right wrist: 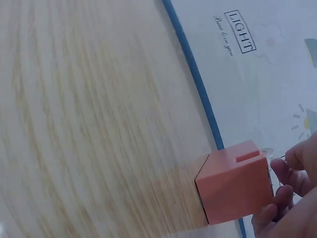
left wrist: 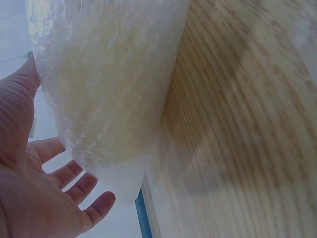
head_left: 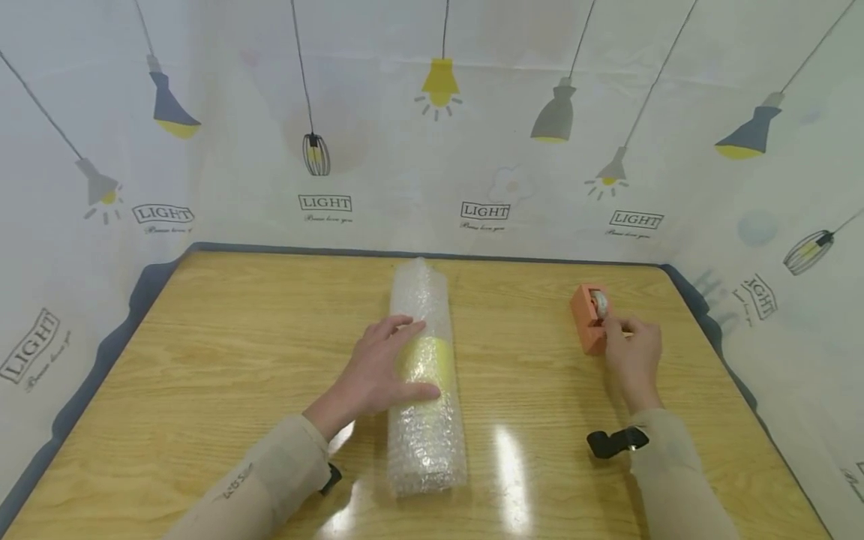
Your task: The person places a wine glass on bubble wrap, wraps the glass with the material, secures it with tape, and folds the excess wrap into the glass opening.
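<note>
A bubble-wrapped roll [head_left: 425, 442] with something yellow inside lies lengthwise on the wooden table. My left hand [head_left: 378, 367] rests on its left side, the thumb reaching over the top. In the left wrist view the fingers of the left hand [left wrist: 54, 183] are spread loosely along the bubble wrap [left wrist: 109, 89]. To the right stands an orange tape dispenser [head_left: 589, 322] holding a roll of clear tape [head_left: 598, 304]. My right hand [head_left: 633, 352] pinches the tape end at the dispenser's front. The right wrist view shows those bent fingertips beside the dispenser [right wrist: 235, 186].
The wooden table [head_left: 256, 300] has a dark blue border along its back and side edges. A pale sheet [head_left: 378, 97] printed with hanging lamps walls in the back and both sides. Black straps sit at both wrists.
</note>
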`<state>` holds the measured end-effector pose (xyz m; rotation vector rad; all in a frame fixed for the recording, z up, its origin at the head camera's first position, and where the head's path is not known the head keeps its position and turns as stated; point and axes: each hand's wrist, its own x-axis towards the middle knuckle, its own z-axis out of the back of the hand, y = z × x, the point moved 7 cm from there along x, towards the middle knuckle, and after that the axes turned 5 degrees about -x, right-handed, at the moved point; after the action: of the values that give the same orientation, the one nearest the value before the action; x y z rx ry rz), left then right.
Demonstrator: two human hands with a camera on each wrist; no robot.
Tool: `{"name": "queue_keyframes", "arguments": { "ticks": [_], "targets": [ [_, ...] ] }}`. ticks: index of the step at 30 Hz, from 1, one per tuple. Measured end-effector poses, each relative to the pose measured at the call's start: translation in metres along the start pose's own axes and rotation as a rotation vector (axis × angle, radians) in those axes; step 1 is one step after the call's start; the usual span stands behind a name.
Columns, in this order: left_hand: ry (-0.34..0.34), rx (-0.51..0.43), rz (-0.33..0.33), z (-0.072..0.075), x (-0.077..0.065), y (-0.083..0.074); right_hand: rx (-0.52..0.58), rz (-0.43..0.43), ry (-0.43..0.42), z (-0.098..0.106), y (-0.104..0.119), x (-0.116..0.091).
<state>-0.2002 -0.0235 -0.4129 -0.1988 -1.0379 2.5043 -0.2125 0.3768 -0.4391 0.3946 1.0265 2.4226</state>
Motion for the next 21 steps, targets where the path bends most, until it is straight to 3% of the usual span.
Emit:
{"name": "queue_keyframes", "arguments": {
  "ticks": [3,9,17,21],
  "targets": [
    [0.000,-0.002,0.002,0.000,0.000,0.000,0.048,-0.035,-0.011,0.001,-0.003,0.000],
    [0.013,-0.009,0.011,-0.003,0.001,-0.001,0.227,-0.191,-0.044,-0.002,-0.013,0.001],
    [0.016,-0.009,0.001,-0.003,0.001,-0.002,0.696,-0.353,-0.136,-0.001,-0.022,-0.010],
    [0.018,-0.002,-0.002,-0.003,0.002,-0.002,0.961,-0.422,-0.137,0.000,-0.025,-0.015]
  ]
}}
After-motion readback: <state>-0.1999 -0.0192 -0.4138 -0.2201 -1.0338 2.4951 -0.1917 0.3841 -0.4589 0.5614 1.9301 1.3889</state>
